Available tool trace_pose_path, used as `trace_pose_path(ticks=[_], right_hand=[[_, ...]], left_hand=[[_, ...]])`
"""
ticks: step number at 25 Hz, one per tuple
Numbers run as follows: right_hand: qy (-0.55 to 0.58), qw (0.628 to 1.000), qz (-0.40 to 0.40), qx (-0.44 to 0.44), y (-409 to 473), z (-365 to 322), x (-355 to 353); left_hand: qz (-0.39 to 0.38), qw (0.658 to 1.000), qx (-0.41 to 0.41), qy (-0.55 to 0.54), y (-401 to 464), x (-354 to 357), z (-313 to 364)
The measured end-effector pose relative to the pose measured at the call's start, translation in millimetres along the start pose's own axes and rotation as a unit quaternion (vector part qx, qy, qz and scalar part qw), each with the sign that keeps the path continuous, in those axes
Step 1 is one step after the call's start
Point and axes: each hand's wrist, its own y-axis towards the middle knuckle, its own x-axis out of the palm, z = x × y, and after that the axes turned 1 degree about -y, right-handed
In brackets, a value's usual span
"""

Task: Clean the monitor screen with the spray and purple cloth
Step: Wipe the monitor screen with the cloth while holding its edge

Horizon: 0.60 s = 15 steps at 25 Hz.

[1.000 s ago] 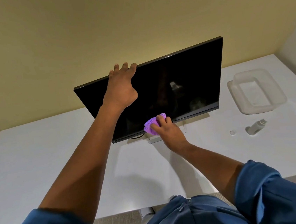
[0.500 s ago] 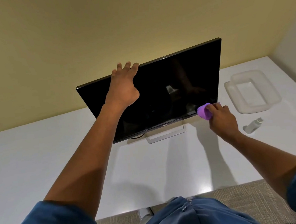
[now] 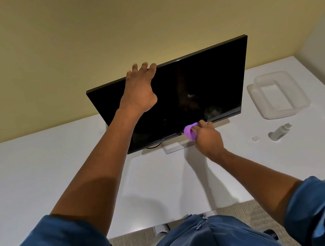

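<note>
A black monitor [image 3: 204, 86] stands on a white desk [image 3: 52, 174], its screen dark and tilted back. My left hand [image 3: 141, 89] grips the monitor's top edge left of centre, fingers curled over the rim. My right hand [image 3: 205, 136] holds a bunched purple cloth [image 3: 190, 132] pressed against the screen's bottom bezel near the middle. A small white spray bottle [image 3: 280, 131] lies on its side on the desk to the right, with its round cap [image 3: 255, 138] beside it.
A clear plastic tray [image 3: 297, 96] sits at the back right of the desk, beyond the bottle. The monitor's silver stand [image 3: 172, 147] rests under the screen. A beige wall rises behind; carpet shows below the desk's front edge.
My right hand swept the cloth along the bottom edge to the right corner, then back left toward the middle. My left hand has stayed on the top edge.
</note>
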Motion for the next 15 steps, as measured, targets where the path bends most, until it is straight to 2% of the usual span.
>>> trace_pose_path(ticks=[7,12,15], right_hand=[[-0.023,0.996,-0.056,-0.071,0,-93,32],[-0.011,0.996,-0.057,-0.065,-1,-79,24],[-0.004,0.999,-0.036,-0.020,-4,-47,10]], left_hand=[[-0.007,1.000,0.028,-0.001,-3,-1,-8],[0.005,0.999,0.045,-0.024,-7,2,-14],[0.025,0.996,0.067,-0.047,-14,2,-30]])
